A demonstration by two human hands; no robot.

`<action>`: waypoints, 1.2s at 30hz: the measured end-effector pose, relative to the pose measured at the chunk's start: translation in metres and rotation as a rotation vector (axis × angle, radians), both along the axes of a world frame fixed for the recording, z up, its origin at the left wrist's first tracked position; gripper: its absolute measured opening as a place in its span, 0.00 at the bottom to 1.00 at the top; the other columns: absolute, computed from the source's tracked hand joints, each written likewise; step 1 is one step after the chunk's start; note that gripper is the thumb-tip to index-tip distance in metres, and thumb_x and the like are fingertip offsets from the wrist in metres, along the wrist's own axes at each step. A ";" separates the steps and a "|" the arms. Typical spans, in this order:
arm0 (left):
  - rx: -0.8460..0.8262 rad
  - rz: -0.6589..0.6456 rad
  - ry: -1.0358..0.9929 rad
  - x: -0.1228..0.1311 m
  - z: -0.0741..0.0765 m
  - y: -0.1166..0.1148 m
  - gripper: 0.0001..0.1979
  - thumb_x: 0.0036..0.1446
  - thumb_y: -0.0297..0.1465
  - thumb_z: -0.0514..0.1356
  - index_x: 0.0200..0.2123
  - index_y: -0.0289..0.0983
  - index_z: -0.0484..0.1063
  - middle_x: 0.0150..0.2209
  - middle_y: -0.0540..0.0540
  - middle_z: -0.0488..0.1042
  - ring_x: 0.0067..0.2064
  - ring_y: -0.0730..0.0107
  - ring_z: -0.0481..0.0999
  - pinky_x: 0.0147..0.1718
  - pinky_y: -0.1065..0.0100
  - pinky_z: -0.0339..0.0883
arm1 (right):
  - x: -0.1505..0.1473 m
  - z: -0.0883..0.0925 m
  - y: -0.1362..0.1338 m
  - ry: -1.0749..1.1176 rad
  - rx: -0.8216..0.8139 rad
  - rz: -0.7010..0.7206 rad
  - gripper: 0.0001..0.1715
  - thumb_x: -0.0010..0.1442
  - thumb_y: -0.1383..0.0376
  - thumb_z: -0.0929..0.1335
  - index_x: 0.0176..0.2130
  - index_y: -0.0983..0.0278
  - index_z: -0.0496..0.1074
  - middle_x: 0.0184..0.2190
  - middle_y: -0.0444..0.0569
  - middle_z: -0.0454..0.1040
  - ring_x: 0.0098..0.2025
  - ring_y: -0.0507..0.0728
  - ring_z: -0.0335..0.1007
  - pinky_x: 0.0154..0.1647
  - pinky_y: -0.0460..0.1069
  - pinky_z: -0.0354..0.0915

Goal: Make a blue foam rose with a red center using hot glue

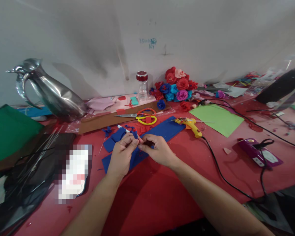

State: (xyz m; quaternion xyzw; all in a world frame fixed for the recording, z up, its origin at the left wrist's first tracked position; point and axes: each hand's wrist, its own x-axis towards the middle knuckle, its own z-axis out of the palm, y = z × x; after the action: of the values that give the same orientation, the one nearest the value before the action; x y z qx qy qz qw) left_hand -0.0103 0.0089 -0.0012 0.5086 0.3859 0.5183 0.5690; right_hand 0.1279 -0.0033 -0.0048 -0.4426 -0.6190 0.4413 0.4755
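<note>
Between the fingertips of my left hand (123, 152) is a small rolled piece of blue paper (135, 134), its top sticking up above the thumb. My right hand (158, 150) meets it from the other side, thumb and fingers pinched at the paper's lower end, which the fingers mostly hide. Below both hands lies a long blue paper strip (162, 131). Blue cut pieces (114, 139) and a white marker (123, 128) are just beyond my left hand. Yellow-and-red-handled scissors (147, 120) rest behind the hands on a brown strip (100, 123).
A yellow glue gun (190, 124) lies right of the hands, its black cord running to a purple power strip (259, 153). Paper flowers (179, 86), a glass jar (142, 86) and a steel jug (51, 93) stand along the wall. Green paper (216, 118) lies at right.
</note>
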 end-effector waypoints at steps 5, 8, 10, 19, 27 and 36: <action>-0.058 0.052 0.002 0.000 0.003 0.000 0.09 0.42 0.33 0.69 0.17 0.38 0.74 0.27 0.50 0.66 0.36 0.68 0.66 0.39 0.67 0.61 | 0.000 0.002 -0.001 -0.013 -0.008 -0.007 0.12 0.55 0.60 0.68 0.25 0.63 0.65 0.22 0.42 0.63 0.26 0.50 0.58 0.26 0.45 0.57; -0.100 0.037 -0.014 -0.001 0.003 0.002 0.06 0.39 0.32 0.70 0.20 0.38 0.78 0.29 0.49 0.69 0.38 0.67 0.67 0.42 0.66 0.61 | 0.001 0.002 0.000 -0.009 0.001 0.005 0.14 0.55 0.59 0.68 0.24 0.63 0.64 0.21 0.42 0.63 0.26 0.50 0.58 0.26 0.45 0.58; -0.119 0.015 -0.028 -0.002 0.003 0.003 0.06 0.39 0.33 0.70 0.22 0.38 0.79 0.30 0.48 0.70 0.38 0.68 0.67 0.43 0.66 0.61 | 0.001 0.003 0.000 -0.003 0.001 0.013 0.13 0.56 0.59 0.68 0.25 0.63 0.64 0.22 0.42 0.64 0.26 0.50 0.59 0.27 0.45 0.58; -0.181 0.055 -0.154 0.000 0.005 0.002 0.08 0.32 0.28 0.72 0.15 0.37 0.74 0.26 0.51 0.69 0.31 0.73 0.68 0.36 0.68 0.64 | -0.001 0.002 -0.001 0.011 -0.022 0.020 0.08 0.54 0.61 0.68 0.29 0.64 0.69 0.24 0.44 0.68 0.27 0.51 0.61 0.29 0.46 0.60; -0.222 0.012 -0.136 0.000 0.006 0.001 0.08 0.34 0.30 0.72 0.21 0.36 0.78 0.26 0.50 0.69 0.32 0.73 0.67 0.36 0.70 0.64 | 0.001 0.000 0.000 0.019 0.013 0.025 0.12 0.56 0.60 0.67 0.26 0.63 0.66 0.22 0.43 0.68 0.26 0.51 0.61 0.29 0.46 0.59; -0.206 0.046 -0.161 0.001 0.004 0.001 0.09 0.33 0.29 0.73 0.16 0.37 0.74 0.26 0.51 0.69 0.31 0.75 0.67 0.34 0.71 0.63 | 0.000 0.002 -0.001 0.019 0.024 0.032 0.09 0.55 0.61 0.68 0.28 0.64 0.68 0.25 0.43 0.69 0.28 0.51 0.62 0.31 0.46 0.60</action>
State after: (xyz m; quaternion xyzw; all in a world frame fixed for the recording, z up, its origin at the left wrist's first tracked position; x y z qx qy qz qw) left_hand -0.0091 0.0094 0.0025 0.3952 0.4016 0.5280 0.6354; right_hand 0.1277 -0.0041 -0.0032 -0.4229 -0.6268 0.4453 0.4796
